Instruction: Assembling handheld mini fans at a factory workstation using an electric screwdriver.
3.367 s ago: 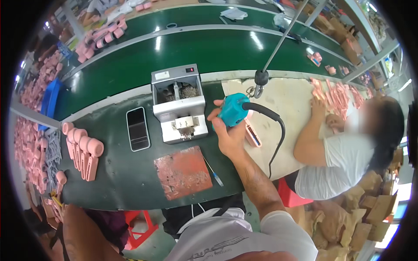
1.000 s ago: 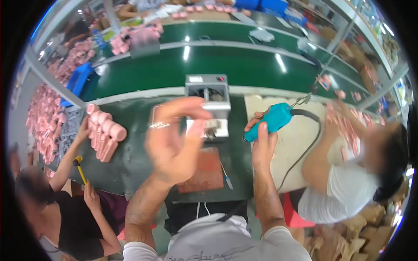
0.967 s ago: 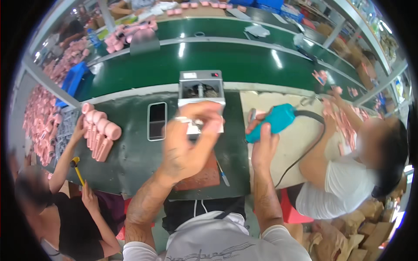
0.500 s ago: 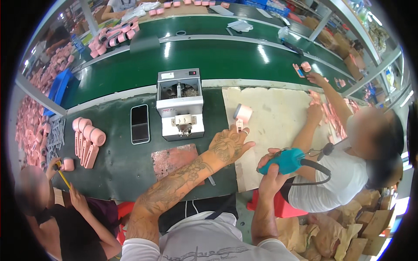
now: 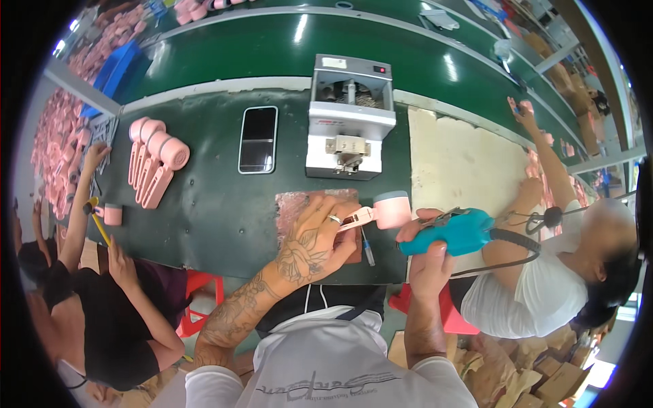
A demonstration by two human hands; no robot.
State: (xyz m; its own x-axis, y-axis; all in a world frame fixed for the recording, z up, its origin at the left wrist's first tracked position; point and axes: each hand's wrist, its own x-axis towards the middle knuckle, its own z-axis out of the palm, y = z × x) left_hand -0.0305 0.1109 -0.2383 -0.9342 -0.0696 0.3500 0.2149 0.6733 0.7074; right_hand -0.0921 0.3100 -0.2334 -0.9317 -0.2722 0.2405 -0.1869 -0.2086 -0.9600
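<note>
My left hand [image 5: 314, 238], tattooed and wearing a ring, is closed round the slim handle of a pink round-headed device [image 5: 392, 211]. The drum-shaped head with its grey rim points right, and the handle's inner side shows an open slot. Close by on the right, my right hand [image 5: 431, 265] grips a teal corded electric screwdriver [image 5: 452, 234]; its tip is hard to make out. Beneath my left hand lies a worn pinkish mat [image 5: 289, 211]. A thin blue-and-white pen-like tool [image 5: 368, 250] rests beside it.
A screw feeder [image 5: 350, 129] stands ahead, with a phone [image 5: 258, 139] to its left. Several pink devices [image 5: 156, 160] lie further left. Co-workers sit on both sides; the left one holds a yellow-handled tool [image 5: 101, 221]. Beyond runs a green conveyor [image 5: 238, 51].
My left hand has picked up the pink device from the pale sheet and brought it back over the mat, near the screwdriver. My view has shifted; the left co-worker's hand has reached outward.
</note>
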